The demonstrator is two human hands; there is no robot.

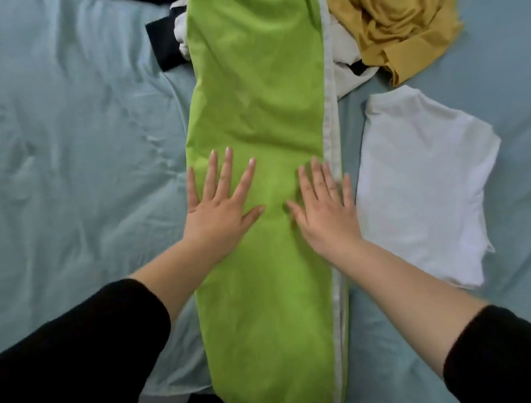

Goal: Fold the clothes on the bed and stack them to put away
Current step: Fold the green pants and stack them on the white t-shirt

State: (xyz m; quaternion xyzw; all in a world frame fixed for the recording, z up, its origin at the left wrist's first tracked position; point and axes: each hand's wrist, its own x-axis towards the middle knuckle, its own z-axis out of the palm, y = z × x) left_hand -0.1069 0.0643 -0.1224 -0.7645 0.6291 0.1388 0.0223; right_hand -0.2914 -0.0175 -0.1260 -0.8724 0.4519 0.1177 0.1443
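Observation:
A long lime-green cloth point(258, 84) with a white edge along its right side lies folded into a narrow strip down the middle of the bed. My left hand point(220, 211) rests flat on its left half, fingers spread. My right hand point(325, 209) lies flat on its right half, fingers reaching the white edge. Neither hand holds anything. A folded white garment point(425, 188) lies flat to the right of the strip. Behind it a crumpled mustard-yellow garment point(399, 16) sits in a heap with white clothing point(347, 67) and a dark garment point(164, 44).
The pale blue bedsheet point(63, 153) covers the bed, wrinkled on the left side. The near edge of the bed runs under my black sleeves point(64, 360) at the bottom of the view.

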